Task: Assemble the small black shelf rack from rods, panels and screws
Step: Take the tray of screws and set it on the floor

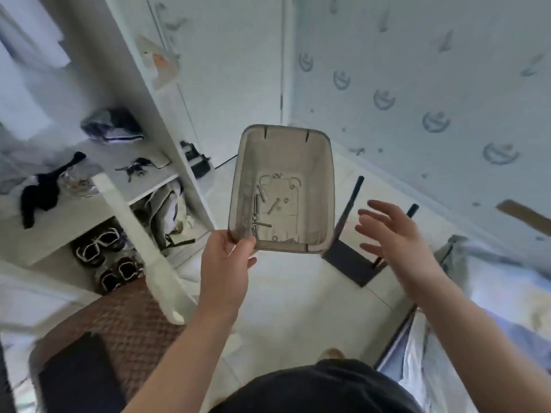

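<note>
Left hand pinches bin rim; right hand spread

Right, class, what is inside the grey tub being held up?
Loose screws lie on the bottom of the tub. The left hand grips its near corner, hiding that bit.

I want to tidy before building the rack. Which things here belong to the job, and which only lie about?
Job: screws in the grey bin held by the left hand; black panel with rods.
Lying about: slippers, keys, black cloth on the shelf.
</note>
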The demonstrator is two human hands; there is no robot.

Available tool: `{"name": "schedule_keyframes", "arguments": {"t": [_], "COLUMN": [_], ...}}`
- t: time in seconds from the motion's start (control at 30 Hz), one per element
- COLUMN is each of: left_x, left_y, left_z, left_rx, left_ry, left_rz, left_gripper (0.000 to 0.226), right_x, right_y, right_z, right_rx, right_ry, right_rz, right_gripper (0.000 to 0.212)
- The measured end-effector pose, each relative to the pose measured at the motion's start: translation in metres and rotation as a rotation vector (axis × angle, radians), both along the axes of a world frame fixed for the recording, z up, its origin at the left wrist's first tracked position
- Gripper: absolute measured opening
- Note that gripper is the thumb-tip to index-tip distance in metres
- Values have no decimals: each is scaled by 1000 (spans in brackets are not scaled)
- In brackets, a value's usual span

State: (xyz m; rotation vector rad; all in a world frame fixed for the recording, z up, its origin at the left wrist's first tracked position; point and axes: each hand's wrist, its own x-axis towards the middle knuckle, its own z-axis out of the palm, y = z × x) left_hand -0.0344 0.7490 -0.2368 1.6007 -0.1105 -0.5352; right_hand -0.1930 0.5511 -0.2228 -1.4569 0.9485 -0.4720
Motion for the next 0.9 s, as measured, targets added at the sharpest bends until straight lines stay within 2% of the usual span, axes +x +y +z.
{"name": "schedule_keyframes", "arguments": {"t": [0.23,0.33,0.47,0.57,0.67,0.77,0.9], "left_x": [-29,-43,-62,-66,-67,-69,-71], "left_y": [-113,-150,-197,-223,-245,-262,-268], "left_z": [-47,-61,-73,-81,-99,-128,-173], "left_rx": [314,423,544,619,664,635,692], "left_ry": [107,137,165,171,183,242,279], "left_rz": [-406,-553,-732,-847,-925,-864,-913], "left_gripper": [22,17,17,13,13,4,20], "right_x": [-79,-104,-142,-169,-191,-204,-210], "right_y": [-133,-166,-184,-182,-170,-154,-126], "right_z": [-52,-77,-110,-132,-151,-170,-209], "right_rx": [-168,-167,-132,-78,28,146,279], "right_ry": [284,438,592,647,659,629,623], "right_rz": [-33,22,105,73,-5,-154,-396], "right_gripper": [63,68,55,43,25,9,9]}}
